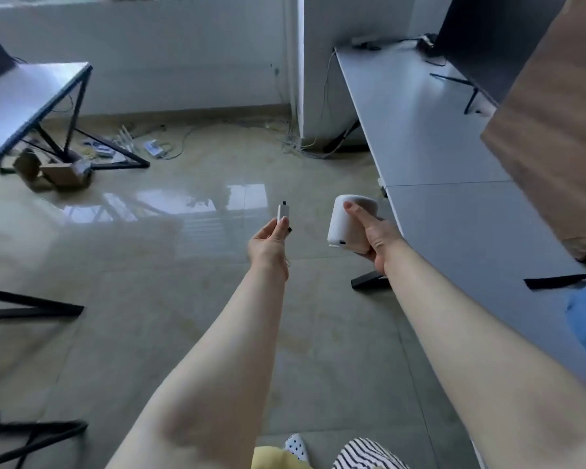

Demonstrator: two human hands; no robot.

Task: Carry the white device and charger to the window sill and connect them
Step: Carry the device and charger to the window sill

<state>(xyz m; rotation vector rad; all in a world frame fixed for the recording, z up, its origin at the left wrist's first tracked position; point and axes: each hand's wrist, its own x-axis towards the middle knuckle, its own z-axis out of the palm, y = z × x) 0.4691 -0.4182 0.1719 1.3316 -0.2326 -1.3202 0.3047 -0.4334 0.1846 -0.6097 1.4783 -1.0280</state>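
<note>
Device (347, 220) in my right hand: white
Charger (281, 213) in my left: silver-white
Floor (183, 265): glossy beige
Slipper (295, 446): white, black dots

We are finding no legible text, label, brand, number or sign on the white device (349, 220), the charger (281, 213), or anything else in view.

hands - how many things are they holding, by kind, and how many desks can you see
White cylindrical device, in the right hand: 1
Small charger plug, pinched in the left hand: 1
Desks: 2, one on the left, one on the right
Total: 4 things, 2 of them held. Device and charger are apart, not connected.
</note>
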